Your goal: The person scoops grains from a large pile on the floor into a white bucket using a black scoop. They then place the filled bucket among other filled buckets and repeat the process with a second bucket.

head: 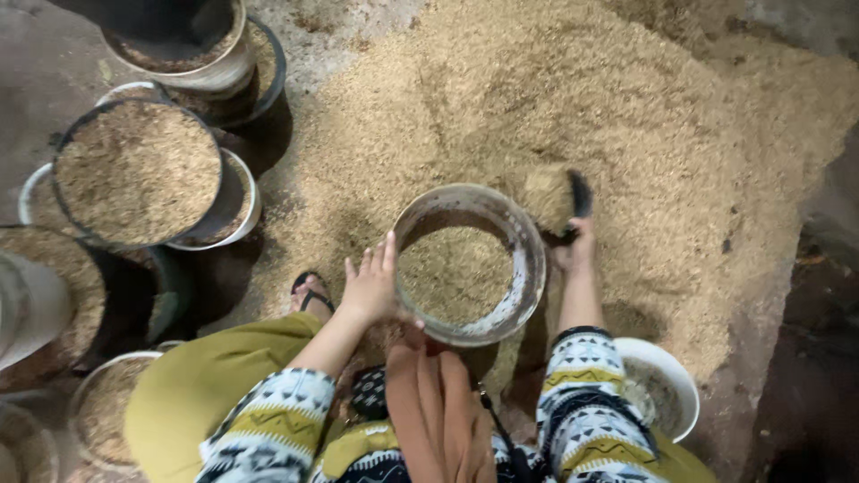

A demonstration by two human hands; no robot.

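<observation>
Left hand point(371, 284), fingers spread, steadies the near-left rim of the bucket point(528, 268), half full of husk. Right hand point(577, 246), beyond the bucket's right rim, grips a loaded black scoop point(580, 192) against the husk pile point(626, 107).

Head camera, looking almost straight down from above the person's lap.

It sits close over the round pail point(470, 264) at frame centre, with the left hand point(371, 286) at eight o'clock of it and the right hand point(577, 246) at three o'clock. The grain heap point(626, 116) fills the field from twelve to three o'clock, filled buckets point(134, 170) crowd nine to eleven o'clock. There is only this single view, so no overlap.
</observation>
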